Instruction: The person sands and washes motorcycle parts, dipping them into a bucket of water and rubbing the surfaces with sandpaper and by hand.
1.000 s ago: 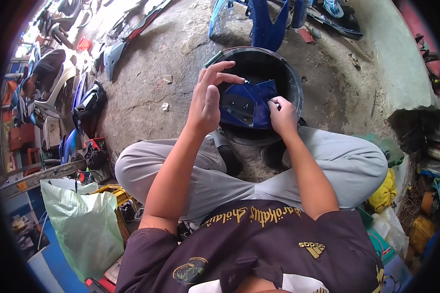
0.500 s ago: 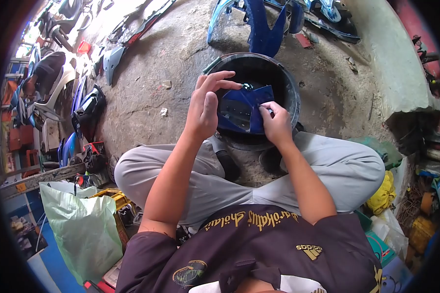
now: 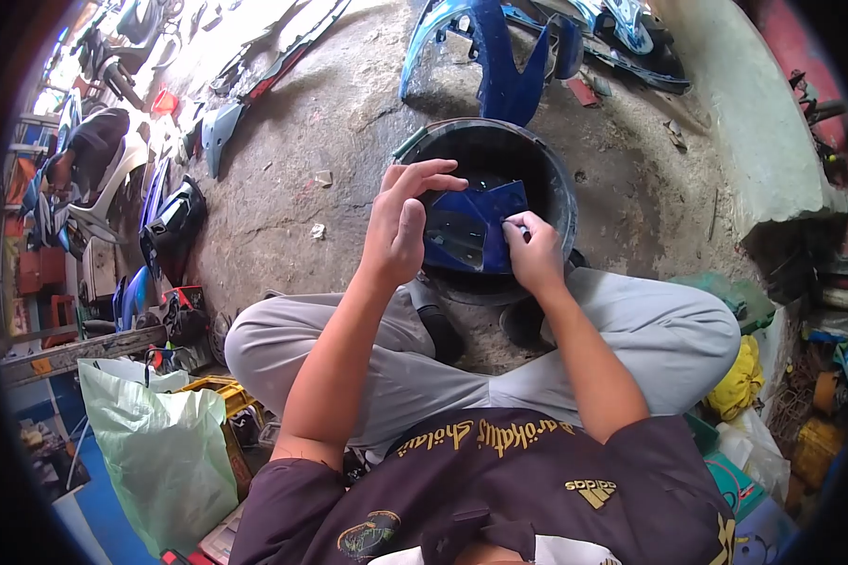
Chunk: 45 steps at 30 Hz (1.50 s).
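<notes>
A blue plastic panel point(image 3: 495, 231) with a large opening lies across the inside of a round black basin point(image 3: 562, 179). My left hand point(image 3: 398, 226) is at the basin's left side, its fingers stretched toward the panel's upper edge and its thumb apart; whether the fingertips touch the panel is unclear. On the panel's right part, my right hand point(image 3: 535, 252) is closed in a pinch. Something small and dark shows at its fingers, too hidden to name. The basin stands on the floor in front of my crossed legs.
Blue fairing parts point(image 3: 509, 71) lie just beyond the basin. More motorcycle parts point(image 3: 171, 218) are at the left, above a pale green plastic bag point(image 3: 165, 452). A concrete ledge point(image 3: 758, 122) runs along the right, with a yellow cloth point(image 3: 737, 379) nearer me.
The basin and floor parts appear lower in view. My right hand has shifted left along the panel since the earliest frame, staying pinched. My left hand keeps nearly the same pose.
</notes>
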{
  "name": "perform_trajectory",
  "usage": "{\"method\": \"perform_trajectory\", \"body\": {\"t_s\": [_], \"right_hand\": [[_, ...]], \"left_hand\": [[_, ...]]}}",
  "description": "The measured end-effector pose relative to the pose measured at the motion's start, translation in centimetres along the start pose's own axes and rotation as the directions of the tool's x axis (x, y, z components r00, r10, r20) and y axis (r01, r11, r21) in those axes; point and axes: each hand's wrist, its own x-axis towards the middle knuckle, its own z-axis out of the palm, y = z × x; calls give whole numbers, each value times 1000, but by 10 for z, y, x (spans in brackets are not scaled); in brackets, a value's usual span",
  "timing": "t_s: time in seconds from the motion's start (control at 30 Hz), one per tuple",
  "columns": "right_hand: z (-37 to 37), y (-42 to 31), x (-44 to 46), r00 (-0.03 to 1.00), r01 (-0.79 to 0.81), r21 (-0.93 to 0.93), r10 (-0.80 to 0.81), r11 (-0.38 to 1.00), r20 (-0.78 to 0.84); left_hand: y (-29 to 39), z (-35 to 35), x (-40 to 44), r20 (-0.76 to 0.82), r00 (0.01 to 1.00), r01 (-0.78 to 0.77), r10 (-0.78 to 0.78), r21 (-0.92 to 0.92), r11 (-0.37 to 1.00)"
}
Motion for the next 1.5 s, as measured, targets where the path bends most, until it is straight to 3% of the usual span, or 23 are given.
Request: {"method": "perform_trajectory", "body": {"t_s": [0.1, 0.2, 0.37, 0.5, 0.6, 0.63, 0.87, 0.9, 1.03, 1.17, 1.27, 1.37, 1.47, 1.5], "right_hand": [[0, -6, -2, 1000, -2, 55, 1, 999, 12], [1, 13, 8, 997, -79, -26, 79, 997, -15], [-2, -18, -7, 1000, 11, 34, -12, 999, 24], [-1, 10, 7, 998, -65, -60, 64, 996, -19], [-1, -7, -2, 998, 56, -31, -56, 998, -21], [-10, -38, -9, 996, -60, 17, 59, 998, 67], [1, 10, 6, 1000, -25, -76, 24, 997, -18], [-3, -7, 2, 998, -42, -27, 43, 999, 36], [3, 2, 5, 1000, 5, 46, -4, 999, -22], [3, 17, 12, 998, -55, -112, 52, 992, -30], [-5, -16, -2, 998, -36, -8, 37, 999, 49], [2, 26, 11, 999, -41, -117, 43, 992, 12], [1, 11, 7, 1000, -13, -66, 11, 998, -29], [-1, 0, 2, 999, 46, 28, -46, 999, 11]], "left_hand": [[-3, 3, -3, -25, 1000, -9, 8, -34, 999], [-4, 3, -2, -11, 1000, -22, 22, -33, 999], [2, -1, -2, 19, 999, 44, -45, 38, 998], [5, -1, -1, 24, 999, 28, -29, 42, 999], [4, -1, 1, 15, 1000, 18, -19, 42, 999], [2, -1, 0, 8, 1000, 25, -25, 44, 999], [0, 3, 0, -19, 1000, 14, -14, -5, 1000], [0, 2, 0, -22, 999, 24, -24, -6, 1000], [0, 2, 1, -43, 999, 31, -32, -10, 999], [0, 2, 3, -32, 999, -2, 2, 13, 1000], [-1, 2, -2, -41, 999, 0, 0, 14, 1000], [0, 1, -4, -27, 1000, 8, -7, 23, 1000], [6, 0, -3, 0, 1000, 26, -26, 55, 998], [6, 0, -3, -4, 1000, 31, -30, 58, 998]]}}
